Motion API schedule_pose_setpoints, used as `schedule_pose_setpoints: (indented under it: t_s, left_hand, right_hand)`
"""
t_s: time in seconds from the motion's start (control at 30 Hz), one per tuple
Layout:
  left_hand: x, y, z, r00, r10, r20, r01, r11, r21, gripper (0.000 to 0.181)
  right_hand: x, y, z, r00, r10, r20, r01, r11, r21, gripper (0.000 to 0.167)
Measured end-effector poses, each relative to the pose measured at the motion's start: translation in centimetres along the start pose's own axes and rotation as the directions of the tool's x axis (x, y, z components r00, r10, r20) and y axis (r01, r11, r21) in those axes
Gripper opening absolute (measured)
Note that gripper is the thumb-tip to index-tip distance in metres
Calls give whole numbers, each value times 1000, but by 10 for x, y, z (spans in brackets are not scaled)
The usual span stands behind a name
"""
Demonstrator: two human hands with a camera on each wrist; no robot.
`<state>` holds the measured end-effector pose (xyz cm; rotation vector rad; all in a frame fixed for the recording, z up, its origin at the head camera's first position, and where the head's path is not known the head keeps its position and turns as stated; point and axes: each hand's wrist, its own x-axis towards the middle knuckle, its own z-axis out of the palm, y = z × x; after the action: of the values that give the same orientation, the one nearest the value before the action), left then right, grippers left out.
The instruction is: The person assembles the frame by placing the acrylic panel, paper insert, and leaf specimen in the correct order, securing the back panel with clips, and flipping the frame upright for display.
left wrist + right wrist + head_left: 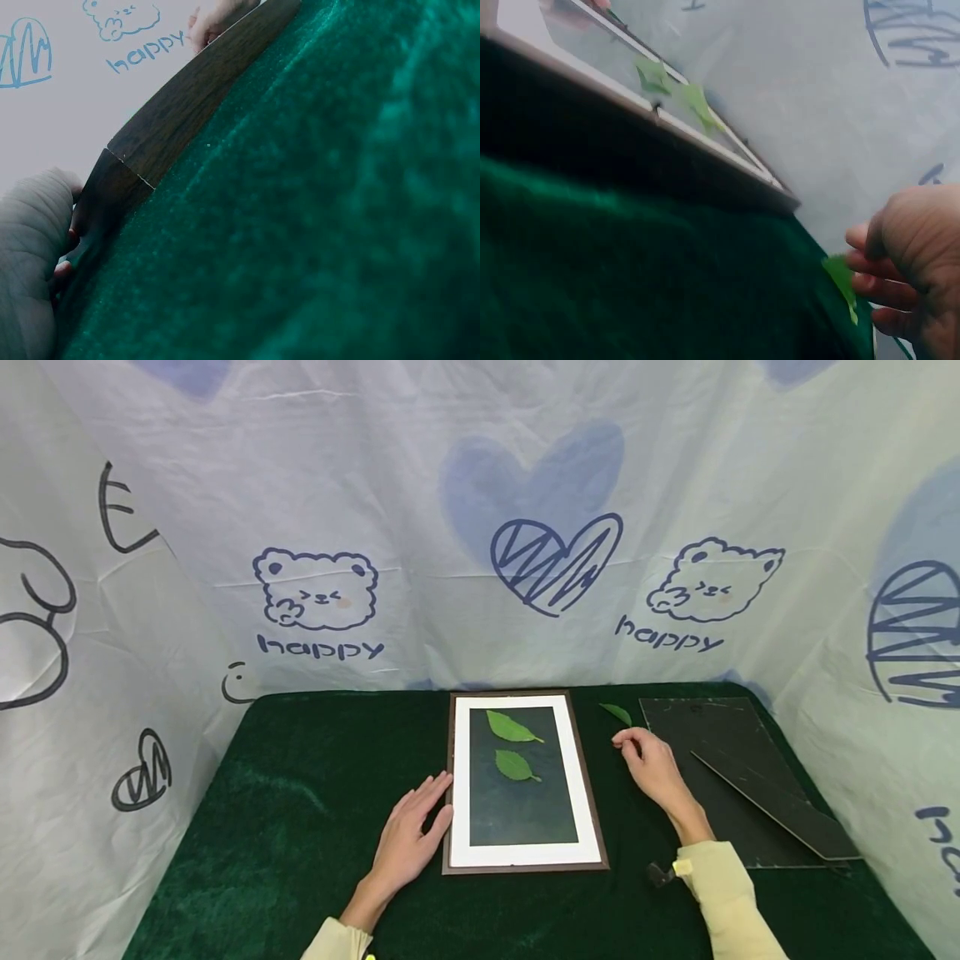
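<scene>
A brown wooden picture frame [602, 852] with a white mat lies on the dark green cloth, and two green leaves, an upper leaf [510, 727] and a lower leaf [514, 766], lie inside it. My left hand [408, 831] rests along the left edge of the frame, fingers fairly straight. Right of the frame, my right hand [654, 768] is over the cloth, its fingers loosely bent, close beside a third leaf [617, 714]. In the right wrist view this loose leaf [841, 283] shows partly behind the fingers; no grip on it is visible.
At the right lies a dark flat backing board [705, 727], with a narrower dark piece [787, 814] slanting across it. A small black object [660, 875] sits by the right sleeve. White printed curtains [420, 510] enclose the green-covered table [247, 827].
</scene>
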<state>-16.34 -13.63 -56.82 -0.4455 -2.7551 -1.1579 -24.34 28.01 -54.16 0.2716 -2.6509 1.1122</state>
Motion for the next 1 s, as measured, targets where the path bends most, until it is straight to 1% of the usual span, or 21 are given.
schedule_pose_setpoints:
  t_s: [0.1,0.2,0.3,0.47,0.6,0.73,0.87,0.93,1.0]
  left_hand:
    - [0,0,0,1000,4,0,-4,1000,1,50]
    - [0,0,0,1000,7,-4,-7,1000,3,50]
    - [-1,0,0,1000,7,-6,-7,1000,3,50]
    - [-1,0,1,1000,10,-5,-10,1000,-2,50]
    - [0,0,1,1000,12,-9,-12,1000,3,50]
    - [0,1,0,1000,6,-4,-6,1000,8,50]
    - [0,1,0,1000,1,-1,-1,1000,10,50]
    - [0,0,1,1000,0,-3,0,1000,11,50]
    - [0,0,1,1000,-3,-3,3,1000,12,50]
  right_hand:
    - [-1,8,-4,998,-6,-57,4,999,-38,23]
    - [-1,14,-6,997,8,-74,-15,995,-95,28]
    - [-3,19,-6,998,34,-43,-41,985,-168,34]
    - [-5,24,-5,998,59,34,-48,963,-266,42]
    - [-6,24,-5,993,77,90,-47,954,-298,48]
    - [-7,22,-6,991,83,107,-45,948,-317,49]
    - [-7,23,-5,994,57,92,-23,942,-334,45]
    - [-6,24,-3,998,25,62,-3,941,-338,41]
    - [-6,26,-1,1000,-20,11,22,942,-336,34]
